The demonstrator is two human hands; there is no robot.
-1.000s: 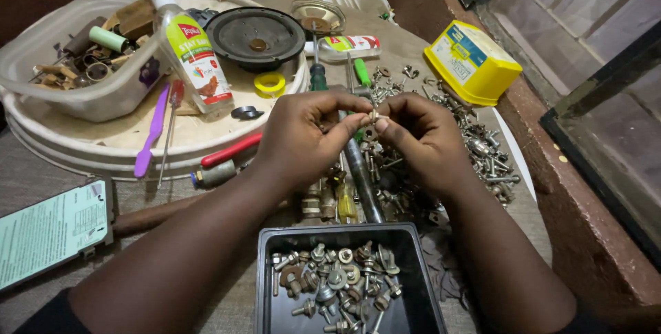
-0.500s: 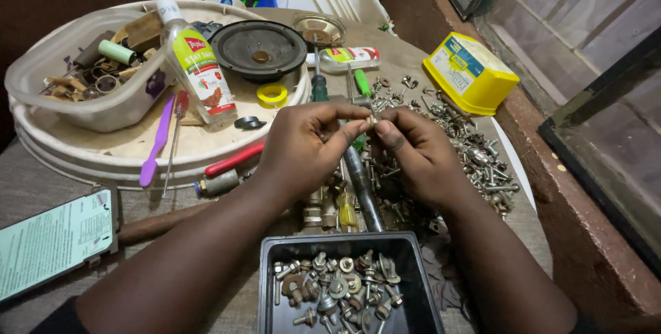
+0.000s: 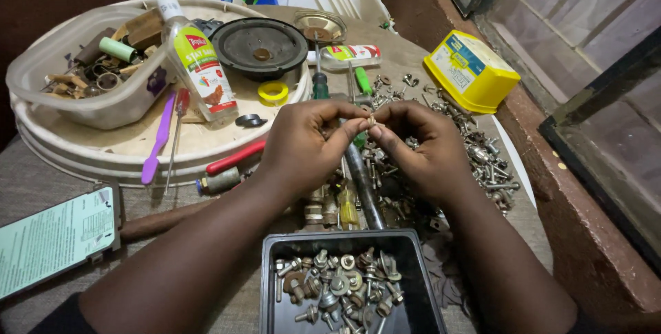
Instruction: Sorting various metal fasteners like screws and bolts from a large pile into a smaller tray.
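Two hands meet over the middle of the counter (image 3: 41,189), fingertips pinched together on one small metal part (image 3: 372,122), too small to tell whether it is a nut or a bolt. The left hand (image 3: 306,144) is curled, thumb and forefinger closed on the part from the left, the other fingers folded under. The right hand (image 3: 420,148) mirrors it, thumb and forefinger closed on the same part from the right, palm turned down and inward. Both forearms come up from the bottom edge and angle toward each other, wrists raised clear of the clutter.

Under the hands lies a loose pile of bolts (image 3: 482,158) spread toward the right, with a screwdriver (image 3: 321,86) partly hidden beneath the left hand. Just below the wrists sits a black tray (image 3: 413,265) holding sorted bolts and nuts. To the left, a round white tray (image 3: 82,155) carries a speaker (image 3: 258,45), a bottle (image 3: 200,65) and a clear tub (image 3: 89,103) of odds and ends. A yellow box (image 3: 471,72) stands at the far right, well apart from the hands.
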